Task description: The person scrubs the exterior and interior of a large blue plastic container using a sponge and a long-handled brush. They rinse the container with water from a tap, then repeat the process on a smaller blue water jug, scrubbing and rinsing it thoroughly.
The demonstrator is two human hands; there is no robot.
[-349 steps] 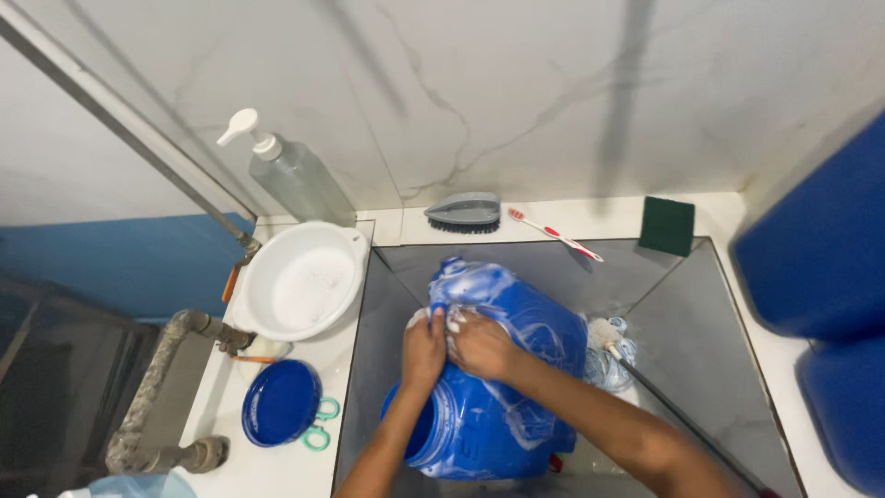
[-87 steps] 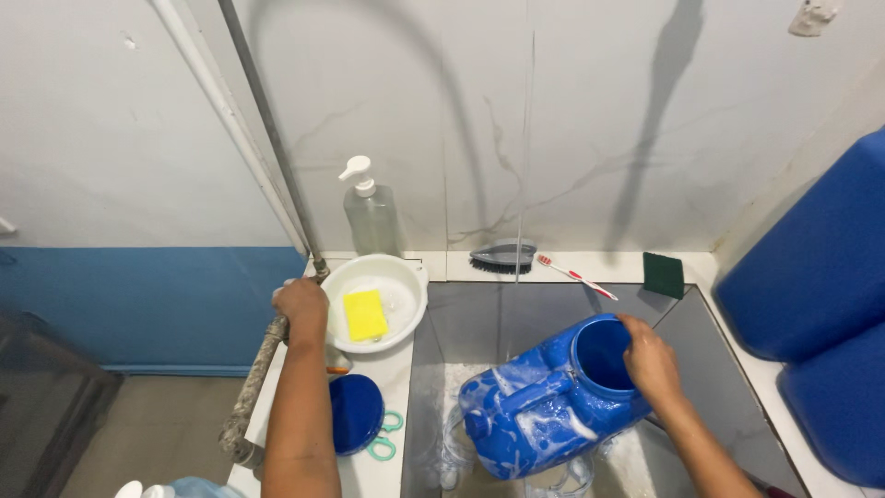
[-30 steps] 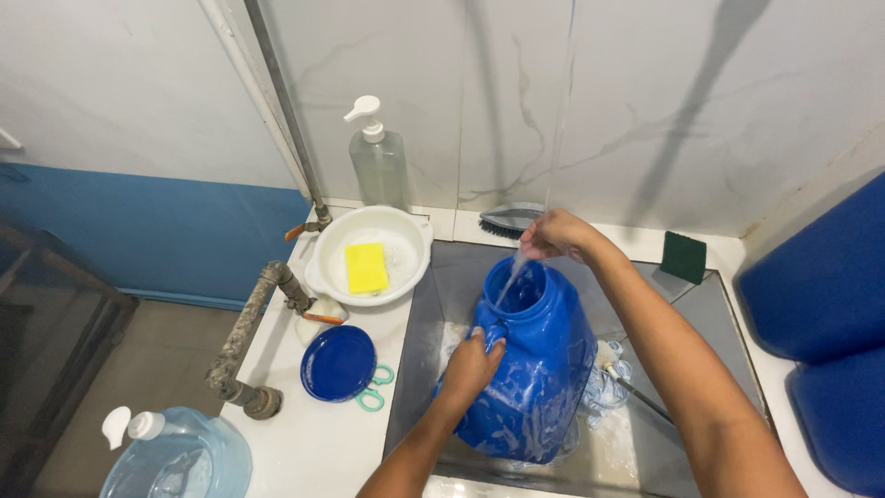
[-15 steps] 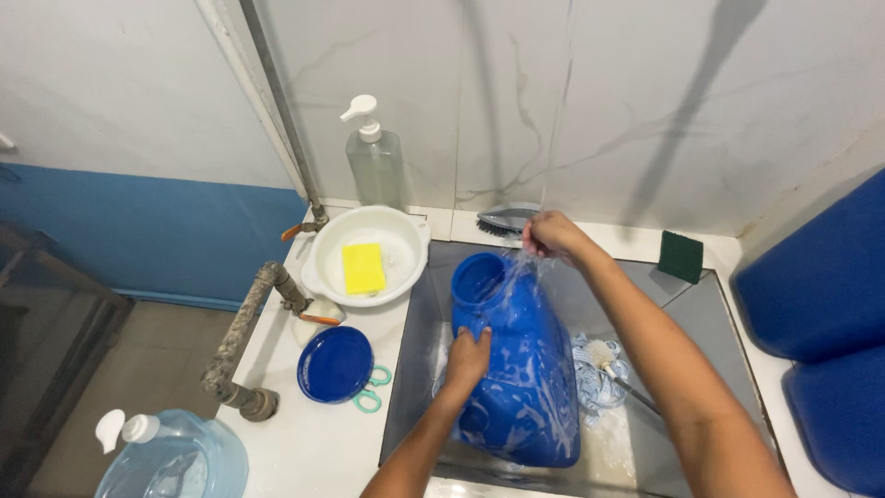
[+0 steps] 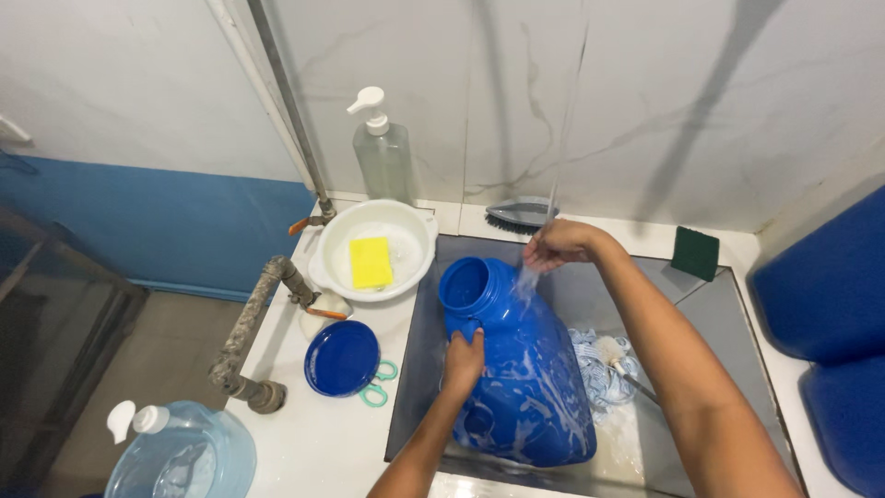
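Note:
A large blue plastic jug (image 5: 521, 369) streaked with white soap foam stands tilted in the grey sink (image 5: 710, 314), its open mouth (image 5: 468, 281) pointing up and to the left. My left hand (image 5: 464, 355) grips the jug's handle near the neck. My right hand (image 5: 556, 244) is cupped above the jug's shoulder, under a thin stream of water (image 5: 564, 148) falling from above. Water runs off that hand onto the jug.
A white basin (image 5: 373, 251) holding a yellow sponge (image 5: 371, 262) sits left of the sink, with a clear pump bottle (image 5: 383, 157) behind it. A blue lid (image 5: 342, 358), a grey scrub brush (image 5: 522, 211), a green scouring pad (image 5: 695, 253), a string mop (image 5: 604, 364) and blue containers (image 5: 825, 286) surround the sink.
The jug's mouth has tipped further left, away from the stream. My right hand has dropped slightly and stays under the water; my left hand still grips the handle.

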